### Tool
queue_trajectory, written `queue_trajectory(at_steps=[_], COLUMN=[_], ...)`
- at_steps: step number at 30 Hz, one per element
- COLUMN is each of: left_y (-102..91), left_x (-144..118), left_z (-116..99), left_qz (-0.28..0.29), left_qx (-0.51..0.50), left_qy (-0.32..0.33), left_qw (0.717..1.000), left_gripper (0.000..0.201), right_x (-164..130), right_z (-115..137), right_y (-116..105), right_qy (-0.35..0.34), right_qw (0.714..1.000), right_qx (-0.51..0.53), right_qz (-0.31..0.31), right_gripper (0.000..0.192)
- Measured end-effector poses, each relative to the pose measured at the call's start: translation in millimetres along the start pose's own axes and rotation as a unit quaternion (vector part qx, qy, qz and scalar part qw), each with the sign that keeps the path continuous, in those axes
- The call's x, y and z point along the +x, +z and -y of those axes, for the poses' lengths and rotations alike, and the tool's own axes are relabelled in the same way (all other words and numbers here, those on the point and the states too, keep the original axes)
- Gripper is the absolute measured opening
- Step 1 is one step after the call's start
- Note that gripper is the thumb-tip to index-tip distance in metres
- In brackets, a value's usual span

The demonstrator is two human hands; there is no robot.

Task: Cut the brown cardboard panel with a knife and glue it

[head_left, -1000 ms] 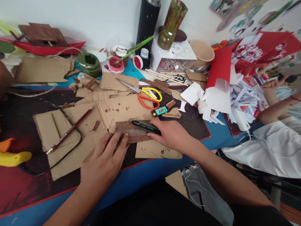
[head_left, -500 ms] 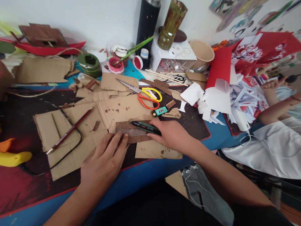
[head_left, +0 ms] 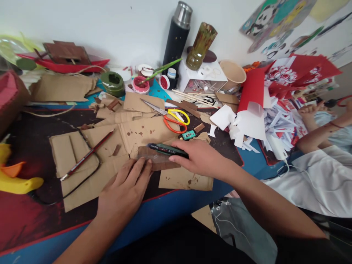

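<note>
My left hand (head_left: pixel 125 187) lies with stretched fingers on the left end of a dark brown painted cardboard piece (head_left: pixel 156 162), its fingertips pressing the surface. A clear, shiny strip seems to lie on that piece; its kind is hard to make out. My right hand (head_left: pixel 196 157) is closed around a dark green pen (head_left: pixel 167 149), held low and nearly level above the brown piece, pointing left. Whether the pen touches the piece I cannot tell. Brown-spotted cardboard (head_left: pixel 185 178) lies under the near right side, and a larger cardboard sheet (head_left: pixel 145 132) lies behind.
Scissors (head_left: pixel 176 121) and a green-labelled cutter (head_left: pixel 187 135) lie beyond my right hand. A pencil (head_left: pixel 88 154) and black cable cross cardboard at left, near a yellow glue gun (head_left: pixel 20 183). Paint jars (head_left: pixel 112 83), a thermos (head_left: pixel 177 40) and paper scraps stand behind. Another person's arm (head_left: pixel 324 128) is at right.
The camera view has shifted, so things appear slightly lower. The pen in my right hand has moved slightly left over the brown piece. My left hand keeps its place on it.
</note>
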State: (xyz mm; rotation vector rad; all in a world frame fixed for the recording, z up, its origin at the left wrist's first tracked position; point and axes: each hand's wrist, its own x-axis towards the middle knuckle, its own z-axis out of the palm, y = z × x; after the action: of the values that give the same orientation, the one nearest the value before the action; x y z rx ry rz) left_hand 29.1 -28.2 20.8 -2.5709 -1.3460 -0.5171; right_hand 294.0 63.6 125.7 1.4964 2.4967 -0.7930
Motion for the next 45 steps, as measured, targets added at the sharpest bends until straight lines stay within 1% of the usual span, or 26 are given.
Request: queue_trajectory(at_steps=[4, 9, 12, 18, 23, 28, 32, 35, 40, 45], left_y=[0.0, 0.9, 0.7, 3.6, 2.9, -1.3, -2.4, 1.1, 12.0, 15.1], left_x=[0.8, 0.0, 0.6, -0.9, -2.5, 3.2, 4.9, 0.0, -13.1, -16.6], left_z=[0.0, -1.1, -2.0, -0.3, 2.2, 0.5, 0.3, 1.7, 4.6, 5.8], left_qz=[-0.013, -0.019, -0.016, -0.021, 0.004, -0.015, -0.009, 0.006, 0.038, 0.044], left_qx=[0.002, 0.0, -0.001, 0.007, 0.013, 0.022, 0.027, 0.014, -0.039, -0.017], left_qy=[0.005, -0.001, -0.006, 0.005, 0.013, 0.01, 0.008, 0.008, -0.021, -0.005], left_qw=[1.0, 1.0, 1.0, 1.0, 1.0, 1.0, 1.0, 1.0, 0.998, 0.999], left_gripper=[0.04, 0.042, 0.04, 0.04, 0.043, 0.038, 0.038, 0.041, 0.055, 0.055], right_x=[7.5, 13.8, 16.2, 18.2, 17.8, 16.7, 15.2, 14.3, 14.7, 17.5], right_z=[7.3, 16.4, 18.6, 19.9, 22.8, 22.4, 23.7, 25.7, 28.2, 30.6], right_y=[-5.2, -13.0, -15.3, -15.7, -16.9, -16.2, -17.4, -19.4, -20.0, -20.6], right_qy=[-0.008, -0.052, -0.062, -0.076, -0.072, -0.074, -0.074, -0.081, -0.083, -0.103], right_qw=[0.997, 0.985, 0.981, 0.978, 0.976, 0.976, 0.975, 0.974, 0.967, 0.957], right_qx=[-0.072, -0.14, -0.167, -0.181, -0.194, -0.196, -0.201, -0.203, -0.228, -0.262], right_qz=[0.031, 0.082, 0.077, 0.068, 0.069, 0.064, 0.067, 0.067, 0.076, 0.074], right_gripper=[0.042, 0.033, 0.03, 0.024, 0.025, 0.025, 0.028, 0.03, 0.028, 0.024])
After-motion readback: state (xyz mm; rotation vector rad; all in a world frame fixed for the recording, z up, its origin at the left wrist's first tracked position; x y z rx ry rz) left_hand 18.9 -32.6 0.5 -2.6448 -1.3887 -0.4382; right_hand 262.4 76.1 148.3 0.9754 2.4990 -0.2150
